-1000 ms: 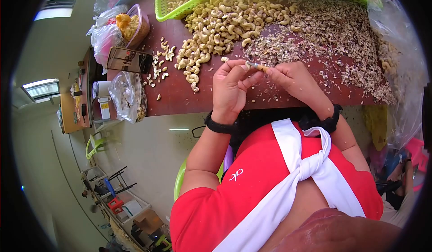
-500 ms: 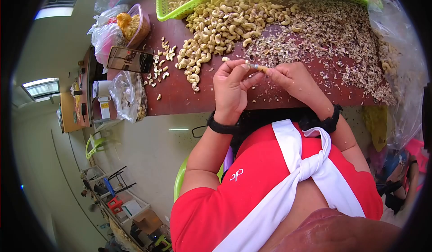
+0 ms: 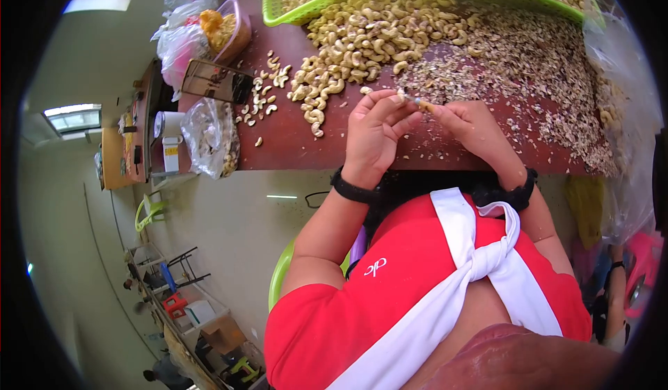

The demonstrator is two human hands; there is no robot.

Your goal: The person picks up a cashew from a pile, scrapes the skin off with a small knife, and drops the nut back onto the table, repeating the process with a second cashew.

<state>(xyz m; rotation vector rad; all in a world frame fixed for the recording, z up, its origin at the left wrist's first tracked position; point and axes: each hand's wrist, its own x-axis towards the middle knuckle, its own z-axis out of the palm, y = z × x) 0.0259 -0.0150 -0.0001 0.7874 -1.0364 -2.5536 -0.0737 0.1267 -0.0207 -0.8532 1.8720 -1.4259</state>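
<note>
My left hand (image 3: 376, 132) is closed, its thumb and fingertips pinching a cashew nut (image 3: 401, 93), mostly covered by the fingers. In my right hand (image 3: 473, 127) is a small peeling knife (image 3: 426, 105) with a light brown handle. Its short tip points left and meets the nut between the two hands. Both hands are just above the near side of the dark red table (image 3: 278, 146). Behind them lies a big heap of cashew nuts (image 3: 362, 45). Peeled skin scraps (image 3: 501, 77) spread to the right.
Two green baskets (image 3: 334, 2) of cashews stand at the back. Left are a small group of pale cashews (image 3: 264, 98), a phone (image 3: 217, 82), a pink-rimmed tub (image 3: 240, 35) and a clear bag (image 3: 205, 139). A large plastic sheet (image 3: 619, 112) hangs at the right.
The whole view has shifted slightly, with the table's things now further right. Both hands keep the same hold on nut and knife, with only slight finger movement.
</note>
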